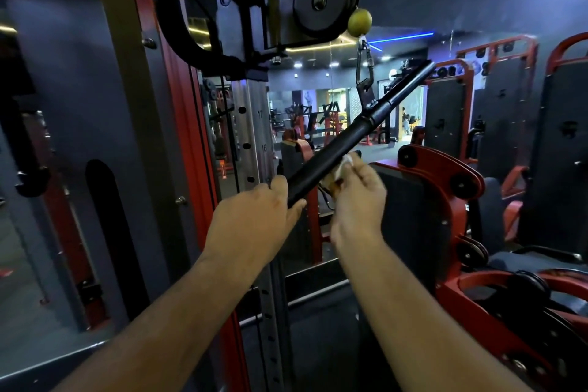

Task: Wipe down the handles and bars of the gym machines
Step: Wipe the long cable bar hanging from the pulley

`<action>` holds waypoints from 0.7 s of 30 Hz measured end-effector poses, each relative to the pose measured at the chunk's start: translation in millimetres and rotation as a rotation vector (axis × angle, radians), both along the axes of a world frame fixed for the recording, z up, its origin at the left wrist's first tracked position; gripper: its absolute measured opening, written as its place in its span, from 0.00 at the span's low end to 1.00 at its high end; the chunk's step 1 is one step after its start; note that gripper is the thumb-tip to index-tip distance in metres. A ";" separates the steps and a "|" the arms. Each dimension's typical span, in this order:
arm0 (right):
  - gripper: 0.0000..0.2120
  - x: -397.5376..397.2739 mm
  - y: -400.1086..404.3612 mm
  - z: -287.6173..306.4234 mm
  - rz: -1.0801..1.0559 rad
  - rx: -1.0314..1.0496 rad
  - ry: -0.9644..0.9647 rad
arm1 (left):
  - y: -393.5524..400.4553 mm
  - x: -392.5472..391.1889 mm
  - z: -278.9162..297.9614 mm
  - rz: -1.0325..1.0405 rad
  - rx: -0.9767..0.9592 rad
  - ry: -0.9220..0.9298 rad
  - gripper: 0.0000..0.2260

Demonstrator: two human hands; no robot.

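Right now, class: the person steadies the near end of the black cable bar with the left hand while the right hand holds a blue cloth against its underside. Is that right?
One detail is wrong. The head view shows the cloth is white, not blue. The rest stands: the left hand holds the near end of the black bar, and the right hand holds the cloth against its underside.
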State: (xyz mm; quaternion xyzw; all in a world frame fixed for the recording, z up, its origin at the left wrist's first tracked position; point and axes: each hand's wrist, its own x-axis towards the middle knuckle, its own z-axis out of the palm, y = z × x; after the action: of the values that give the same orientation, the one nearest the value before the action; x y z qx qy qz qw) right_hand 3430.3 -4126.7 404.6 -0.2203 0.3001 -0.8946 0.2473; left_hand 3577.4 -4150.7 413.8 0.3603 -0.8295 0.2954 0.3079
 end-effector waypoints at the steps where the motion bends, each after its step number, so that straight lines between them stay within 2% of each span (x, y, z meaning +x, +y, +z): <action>1: 0.10 -13.6 -3.9 8.5 -0.151 0.030 0.126 | 0.5 0.7 0.8 -0.001 0.009 0.004 0.21; 3: 0.13 -42.6 -9.7 20.1 -0.503 0.165 0.503 | 2.6 1.2 1.7 0.006 0.017 -0.004 0.22; 5: 0.14 -62.2 -14.2 23.4 -0.693 0.262 0.874 | 4.3 0.1 0.6 0.015 0.028 -0.012 0.22; 7: 0.15 -61.6 -16.6 18.2 -0.667 0.331 1.157 | 3.3 0.5 0.5 0.010 0.048 0.007 0.21; 10: 0.17 -46.4 -7.4 2.4 -0.535 0.229 1.576 | -2.2 4.3 0.7 0.003 0.095 0.052 0.19; 12: 0.18 -54.3 -0.9 11.9 -0.531 0.251 1.782 | -4.8 8.2 2.4 -0.011 0.140 0.069 0.19; 14: 0.18 -76.2 -3.8 33.6 -0.654 0.380 1.784 | -5.1 10.5 3.7 -0.035 0.167 0.078 0.20; 16: 0.15 -93.0 -7.8 52.1 -0.747 0.507 1.652 | -3.5 10.9 5.5 -0.058 0.173 0.085 0.21; 19: 0.14 -72.3 -4.0 52.2 -0.657 0.536 1.577 | -4.9 10.9 6.6 -0.126 0.229 0.149 0.20; 21: 0.16 -35.7 7.0 37.4 -0.482 0.415 1.650 | -8.8 12.4 7.5 -0.201 0.302 0.227 0.18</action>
State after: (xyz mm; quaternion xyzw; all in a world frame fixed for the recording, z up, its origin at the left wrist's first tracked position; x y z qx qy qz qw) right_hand 3394.6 -4119.7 442.0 -0.6773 0.5773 -0.4057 -0.2084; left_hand 3589.8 -4159.5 421.3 0.3486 -0.8562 0.0930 0.3697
